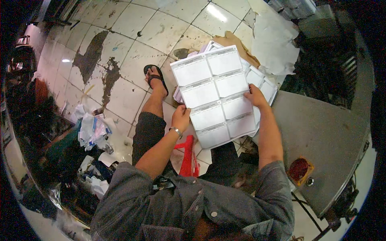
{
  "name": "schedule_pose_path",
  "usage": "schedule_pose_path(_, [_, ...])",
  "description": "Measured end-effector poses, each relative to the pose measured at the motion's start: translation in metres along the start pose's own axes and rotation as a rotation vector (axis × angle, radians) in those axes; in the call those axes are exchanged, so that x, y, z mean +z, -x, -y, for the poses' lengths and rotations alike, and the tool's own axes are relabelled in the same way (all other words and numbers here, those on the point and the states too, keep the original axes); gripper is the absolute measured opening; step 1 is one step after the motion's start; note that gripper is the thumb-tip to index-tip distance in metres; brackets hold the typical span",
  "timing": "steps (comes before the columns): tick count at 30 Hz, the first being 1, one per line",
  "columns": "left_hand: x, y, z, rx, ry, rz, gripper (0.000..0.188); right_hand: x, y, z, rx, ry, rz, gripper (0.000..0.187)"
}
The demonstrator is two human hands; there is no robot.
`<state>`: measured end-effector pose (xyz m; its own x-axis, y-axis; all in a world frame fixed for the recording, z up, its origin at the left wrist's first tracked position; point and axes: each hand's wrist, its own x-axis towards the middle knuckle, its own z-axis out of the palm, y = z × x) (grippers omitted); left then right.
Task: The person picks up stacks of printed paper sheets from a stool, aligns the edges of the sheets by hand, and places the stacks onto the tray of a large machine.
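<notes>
Sheet (215,96) of printed panels, long axis running from 11 to 5 o'clock; left hand (180,116) and right hand (255,97) fingers closed on its side edges.

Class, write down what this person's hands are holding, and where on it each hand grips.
A stack of printed sheets: the left hand grips its left edge, the right hand its right edge.

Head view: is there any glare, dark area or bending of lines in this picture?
Head view: ceiling lamps make bright glare spots on the glossy white tiled floor; the rim is black and the left edge is very dark; tile lines bend toward the rim. The white printed paper sheets, held by the left hand and right hand, look sharp.
</notes>
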<state>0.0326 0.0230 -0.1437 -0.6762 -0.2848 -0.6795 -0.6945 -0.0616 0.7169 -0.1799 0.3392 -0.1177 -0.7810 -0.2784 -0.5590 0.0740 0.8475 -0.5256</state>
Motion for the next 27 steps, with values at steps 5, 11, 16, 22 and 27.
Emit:
schedule_pose_path(5, [0.004, -0.001, 0.006, 0.165, -0.002, -0.073, 0.027, 0.007, 0.018, 0.008, 0.083, -0.163, -0.224, 0.046])
schedule_pose_path(11, [0.004, -0.002, 0.001, 0.041, -0.002, -0.031, 0.027, 0.048, 0.111, 0.032, 0.018, -0.472, -0.903, 0.044])
schedule_pose_path(16, [0.005, -0.021, 0.037, 0.117, 0.014, -0.076, 0.027, 0.151, 0.192, 0.032, 0.338, -1.022, -1.151, 0.035])
schedule_pose_path(22, [0.003, 0.001, -0.004, 0.129, -0.104, -0.020, 0.024, 0.210, 0.212, 0.034, 0.646, -1.609, -0.631, 0.050])
schedule_pose_path(27, [-0.001, -0.015, 0.021, 0.047, 0.178, 0.071, 0.022, 0.233, 0.195, 0.012, 0.470, -1.868, -0.431, 0.051])
